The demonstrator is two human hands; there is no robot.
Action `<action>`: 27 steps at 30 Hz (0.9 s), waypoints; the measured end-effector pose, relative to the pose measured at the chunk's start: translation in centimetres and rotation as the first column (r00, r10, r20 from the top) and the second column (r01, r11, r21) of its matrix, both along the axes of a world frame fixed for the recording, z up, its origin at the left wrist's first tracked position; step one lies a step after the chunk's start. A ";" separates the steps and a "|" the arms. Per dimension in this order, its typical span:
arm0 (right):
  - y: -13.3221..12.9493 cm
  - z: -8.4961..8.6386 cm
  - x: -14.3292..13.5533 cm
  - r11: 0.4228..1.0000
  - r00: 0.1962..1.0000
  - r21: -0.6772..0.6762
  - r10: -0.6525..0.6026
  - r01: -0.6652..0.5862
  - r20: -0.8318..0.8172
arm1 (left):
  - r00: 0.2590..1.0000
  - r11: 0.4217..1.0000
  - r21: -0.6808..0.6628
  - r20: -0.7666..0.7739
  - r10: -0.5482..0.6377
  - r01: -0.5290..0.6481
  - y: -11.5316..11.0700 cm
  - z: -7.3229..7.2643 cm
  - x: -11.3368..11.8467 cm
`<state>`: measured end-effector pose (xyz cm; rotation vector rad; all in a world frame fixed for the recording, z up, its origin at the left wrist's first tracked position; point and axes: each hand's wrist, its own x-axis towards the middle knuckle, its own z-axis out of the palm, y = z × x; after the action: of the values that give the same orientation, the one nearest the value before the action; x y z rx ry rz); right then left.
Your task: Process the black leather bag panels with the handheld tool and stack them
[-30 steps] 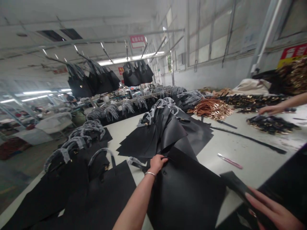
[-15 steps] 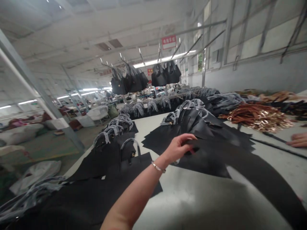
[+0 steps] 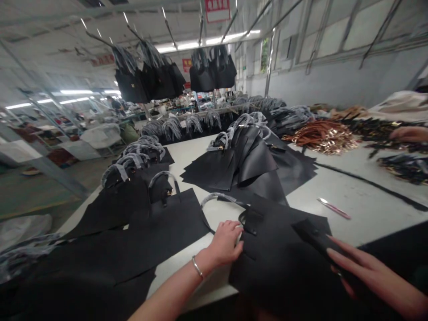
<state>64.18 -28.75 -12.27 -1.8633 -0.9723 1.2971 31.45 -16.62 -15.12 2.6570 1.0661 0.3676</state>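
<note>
A black leather bag panel (image 3: 284, 249) with a plastic-wrapped handle (image 3: 217, 196) lies in front of me at the table's near edge. My left hand (image 3: 227, 243), a bracelet at the wrist, is closed with curled fingers on the panel's left edge, just below the handle. My right hand (image 3: 364, 263) grips a black leather strap (image 3: 317, 236) between thumb and fingers. The strap's end, with a small round dot on it, lies over the panel's right part. Its lower part is dark and hard to make out.
Black bag panels with wrapped handles lie in a left stack (image 3: 167, 223) and a far pile (image 3: 240, 160). A red-handled cutting tool (image 3: 334, 208) rests right of the panel. Brown straps (image 3: 321, 136) lie farther back. Another person's hand (image 3: 409, 133) is at far right. Bags (image 3: 214, 71) hang above.
My left hand has come down from the far pile to the panel's edge. My right hand with the strap has entered view. The panel now lies nearer, and the view has shifted right and down.
</note>
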 end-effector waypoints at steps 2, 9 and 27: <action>1.1 -0.2 -2.1 0.992 0.988 -0.001 0.127 -0.128 -0.089 | 0.993 1.000 0.002 0.111 0.026 -0.027 -0.6 -1.1 1.1; 5.1 0.5 -6.0 0.926 0.919 -0.073 0.354 -0.370 -0.173 | 0.958 0.993 -0.031 0.258 0.122 -0.118 -0.4 -4.6 2.8; 11.2 1.2 -8.7 0.845 0.858 -0.150 0.504 -0.513 -0.099 | 0.907 0.969 -0.116 0.342 0.247 -0.220 -0.4 -5.4 2.8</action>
<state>55.43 -17.51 -11.02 -1.7390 -1.4314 1.7826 34.23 -16.98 -20.49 2.2797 1.2479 0.8033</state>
